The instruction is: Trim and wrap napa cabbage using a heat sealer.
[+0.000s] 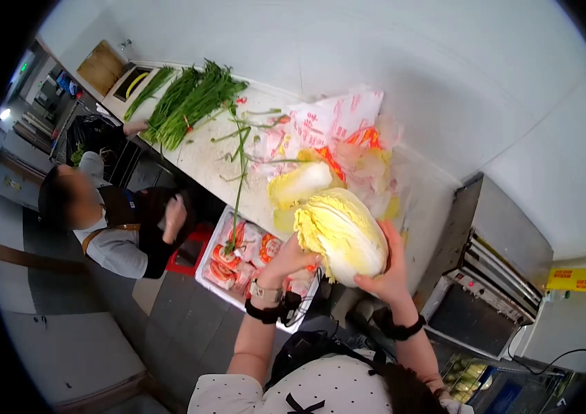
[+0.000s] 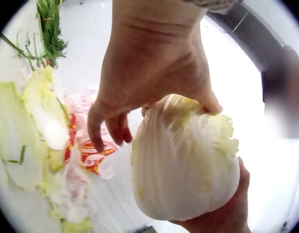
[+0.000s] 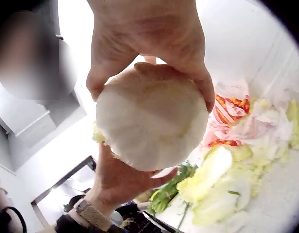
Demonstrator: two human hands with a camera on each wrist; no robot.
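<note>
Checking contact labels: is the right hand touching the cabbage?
Touching. The right wrist view shows the right hand spanning the cabbage, digits against opposite sides of its pale base.

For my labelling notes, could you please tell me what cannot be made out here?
Head view: some fingers of the left hand, behind the cabbage.
Head view: the other person's face, blurred; print on the yellow object, too small.
Left wrist view: part of the right hand, cut off by the bottom edge.
Right wrist view: most of the cabbage's leafy top, behind its base.
</note>
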